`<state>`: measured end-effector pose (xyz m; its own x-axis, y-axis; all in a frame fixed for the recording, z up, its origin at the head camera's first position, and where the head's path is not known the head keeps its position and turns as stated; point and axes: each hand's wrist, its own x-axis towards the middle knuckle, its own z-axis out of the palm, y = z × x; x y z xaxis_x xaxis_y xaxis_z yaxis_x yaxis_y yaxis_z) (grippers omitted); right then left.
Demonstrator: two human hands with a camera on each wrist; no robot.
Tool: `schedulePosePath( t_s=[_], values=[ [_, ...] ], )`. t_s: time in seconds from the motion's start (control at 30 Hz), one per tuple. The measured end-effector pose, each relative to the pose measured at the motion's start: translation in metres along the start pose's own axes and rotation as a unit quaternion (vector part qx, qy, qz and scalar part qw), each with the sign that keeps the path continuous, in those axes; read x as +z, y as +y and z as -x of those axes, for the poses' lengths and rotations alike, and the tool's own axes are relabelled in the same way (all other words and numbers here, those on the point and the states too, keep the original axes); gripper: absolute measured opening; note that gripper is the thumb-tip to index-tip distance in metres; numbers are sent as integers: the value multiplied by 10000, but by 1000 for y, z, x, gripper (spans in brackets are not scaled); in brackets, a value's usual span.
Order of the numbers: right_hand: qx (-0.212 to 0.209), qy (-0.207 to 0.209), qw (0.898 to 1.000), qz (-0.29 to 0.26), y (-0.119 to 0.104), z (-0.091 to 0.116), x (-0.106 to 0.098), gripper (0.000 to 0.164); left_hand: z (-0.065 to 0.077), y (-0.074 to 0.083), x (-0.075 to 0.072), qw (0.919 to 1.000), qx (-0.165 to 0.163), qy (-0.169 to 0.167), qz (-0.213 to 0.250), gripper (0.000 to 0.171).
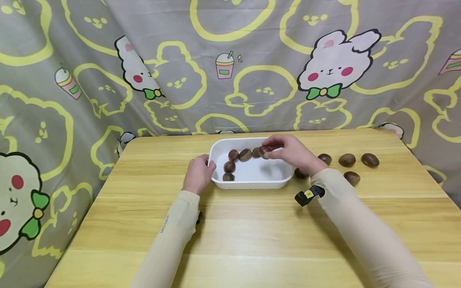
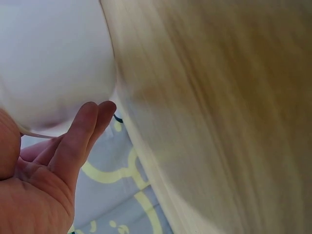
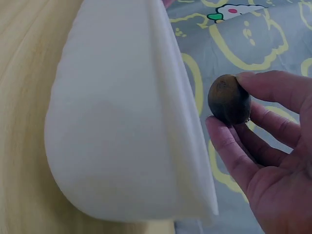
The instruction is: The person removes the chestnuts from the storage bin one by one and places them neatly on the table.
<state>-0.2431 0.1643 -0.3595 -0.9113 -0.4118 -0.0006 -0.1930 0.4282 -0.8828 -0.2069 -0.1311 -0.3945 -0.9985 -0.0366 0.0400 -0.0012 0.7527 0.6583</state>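
A white rectangular plastic container [image 1: 252,185] sits on the wooden table. My left hand [image 1: 199,175] grips its left end, thumb at the rim and fingers along the outer wall, as the left wrist view shows of the hand [image 2: 53,170]. Over the container's back right part, my right hand [image 1: 293,154] pinches a brown chestnut [image 3: 229,100] between thumb and fingertips. Inside, several chestnuts [image 1: 245,155] form a bent line along the left end and the back wall. The held chestnut overlaps the rightmost of them in the head view.
Several loose chestnuts [image 1: 347,160] lie on the table [image 1: 245,232] right of the container, one [image 1: 301,173] close to its right end and partly hidden by the right hand. A grey patterned curtain [image 1: 259,96] hangs directly behind the table's back edge.
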Motion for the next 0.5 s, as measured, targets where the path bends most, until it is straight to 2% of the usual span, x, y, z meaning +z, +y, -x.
schedulePosePath(
  t_s=[0.3, 0.5],
  values=[
    [-139, 243, 9995, 147, 1, 14, -18, 38, -1, 0, -2, 10000, -12, 10, -41, 30],
    [34, 463, 9988, 126, 3, 26, -29, 40, 0, -1, -1, 10000, -33, -45, -11, 30]
  ],
)
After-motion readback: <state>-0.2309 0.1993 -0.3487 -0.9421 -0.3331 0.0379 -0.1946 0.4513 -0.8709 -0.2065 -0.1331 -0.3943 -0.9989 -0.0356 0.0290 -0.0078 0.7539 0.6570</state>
